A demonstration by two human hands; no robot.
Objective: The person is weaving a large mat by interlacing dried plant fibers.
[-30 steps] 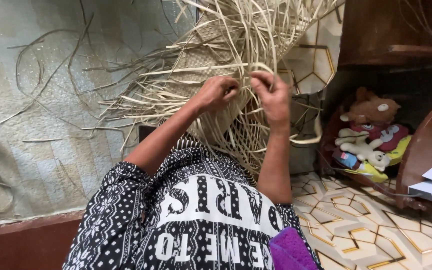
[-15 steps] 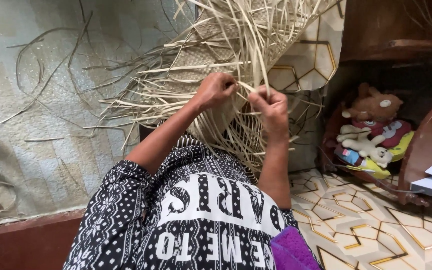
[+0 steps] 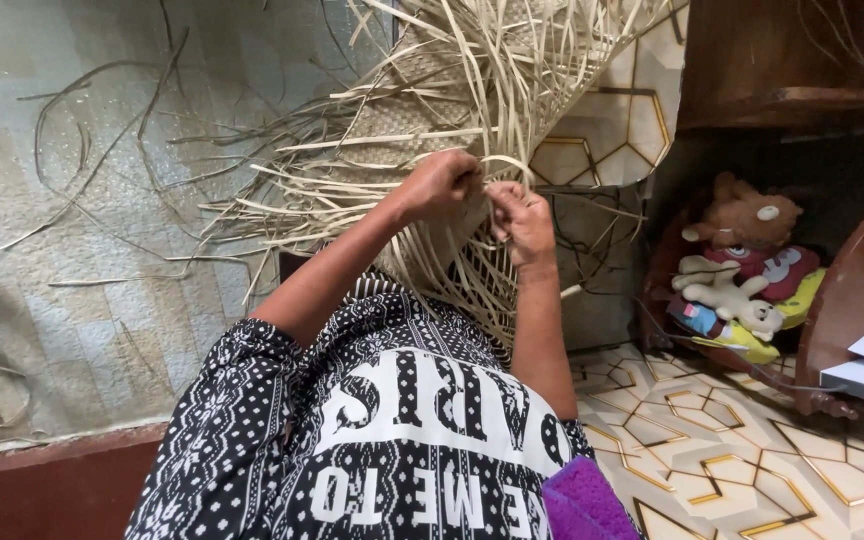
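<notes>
Both hands are up at the half-woven mat (image 3: pixel 422 130), which leans ahead with its loose pale strips (image 3: pixel 512 70) fanning out in all directions. The left hand (image 3: pixel 442 185) is closed in a pinch on a strip at the woven edge, and the right hand (image 3: pixel 522 220) is closed too, its fingers curled round a thin strip that loops over between the two hands. A second ago the hands were set a little apart, the right one higher with the strip drawn out; since then they have come together until they are nearly touching – it looks as though the strip has been pulled across and is being tucked or tightened into the weave at that spot.

Around the work: a grey-green patterned floor mat (image 3: pixel 82 250) on the left with stray strips lying on it, a tiled floor (image 3: pixel 732 450) with gold hexagon lines at lower right, and a pile of soft toys (image 3: pixel 742 270) against dark wooden furniture (image 3: pixel 782 80) – well apart from the hands
</notes>
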